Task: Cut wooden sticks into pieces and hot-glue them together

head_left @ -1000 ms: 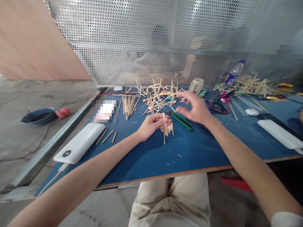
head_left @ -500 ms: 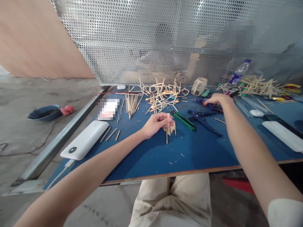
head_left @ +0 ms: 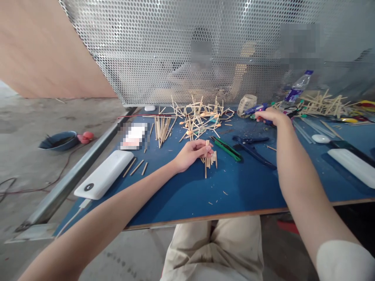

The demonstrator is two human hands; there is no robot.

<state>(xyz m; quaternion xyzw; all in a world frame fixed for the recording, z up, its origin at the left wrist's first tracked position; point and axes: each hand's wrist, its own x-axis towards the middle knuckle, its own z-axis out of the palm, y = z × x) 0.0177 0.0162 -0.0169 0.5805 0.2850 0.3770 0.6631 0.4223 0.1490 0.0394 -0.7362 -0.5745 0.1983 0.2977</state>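
My left hand (head_left: 193,155) pinches a couple of short wooden sticks (head_left: 207,143) upright between thumb and fingers. Just below those fingertips, several cut sticks (head_left: 210,160) lie side by side on the blue table. Out to the back right, my right hand (head_left: 271,116) is closed around a blue glue gun (head_left: 258,109), its nozzle pointing left in front of a clear jar (head_left: 247,105). The hand covers much of the gun's handle. Between my hands lie a green utility knife (head_left: 227,149) and dark blue pliers (head_left: 254,152).
A tangle of sticks with orange-tipped pieces (head_left: 202,119) lies at the back. Loose sticks (head_left: 162,128) and a white power bank (head_left: 104,175) are on the left. A bottle (head_left: 297,89), clear glue sticks (head_left: 306,130) and another white device (head_left: 353,168) stand or lie right. Perforated metal (head_left: 164,50) rises behind.
The blue glue gun has come up off the table in my right hand and tilted, nozzle now nearer the jar. My left hand stays in place with its sticks.
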